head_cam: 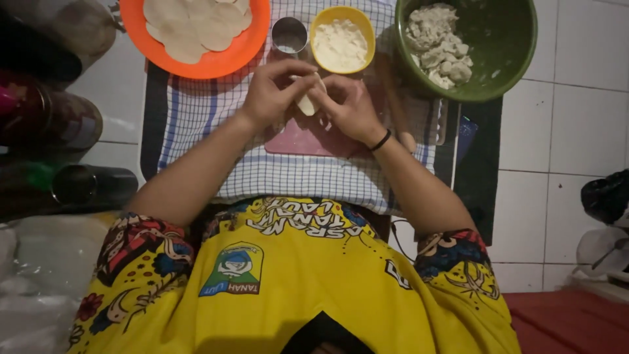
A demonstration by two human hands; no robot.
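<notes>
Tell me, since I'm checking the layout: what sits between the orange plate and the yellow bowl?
In the head view, a small metal cup stands between the orange plate of flat dough rounds and the yellow bowl of white filling, just beyond the hands.

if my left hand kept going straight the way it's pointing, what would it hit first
Probably the right hand: the left hand points across at it, both pinching the dough piece.

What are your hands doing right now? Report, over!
Left hand and right hand both pinching one folded dough piece. Held above pink board. Yellow bowl and metal cup just beyond; nothing blocking.
</notes>
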